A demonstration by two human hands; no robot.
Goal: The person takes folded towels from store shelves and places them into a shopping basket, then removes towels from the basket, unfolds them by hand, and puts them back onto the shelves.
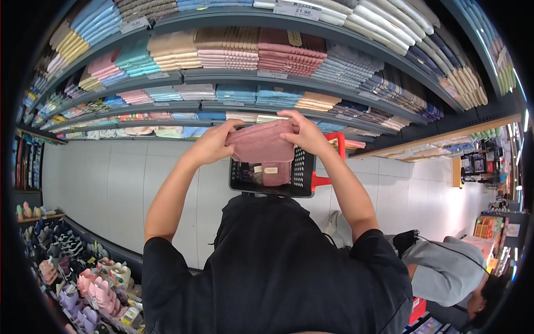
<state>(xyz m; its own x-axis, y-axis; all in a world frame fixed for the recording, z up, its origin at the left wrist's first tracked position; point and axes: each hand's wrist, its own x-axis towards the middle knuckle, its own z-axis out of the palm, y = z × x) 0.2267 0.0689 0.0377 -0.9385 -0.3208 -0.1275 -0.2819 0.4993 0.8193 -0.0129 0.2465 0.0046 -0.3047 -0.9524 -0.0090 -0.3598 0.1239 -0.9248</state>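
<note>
A folded dusty-pink towel (261, 141) is stretched between my two hands, above a black shopping basket (239, 185). My left hand (216, 143) grips its left edge with thumb and fingers. On the opposite side, my right hand (303, 132) pinches the upper right corner. Inside the basket lies another pink towel (276, 177) with a pale label, beside a dark item I cannot make out. The basket has perforated sides and a red handle (337, 139) on its right.
Shelves of folded towels (292, 53) curve across the front, with price tags (297, 10) on their edges. Slippers (100, 292) fill a display at lower left. A person in a grey top (445, 270) is close behind on the right. Pale floor tiles (167, 183) surround the basket.
</note>
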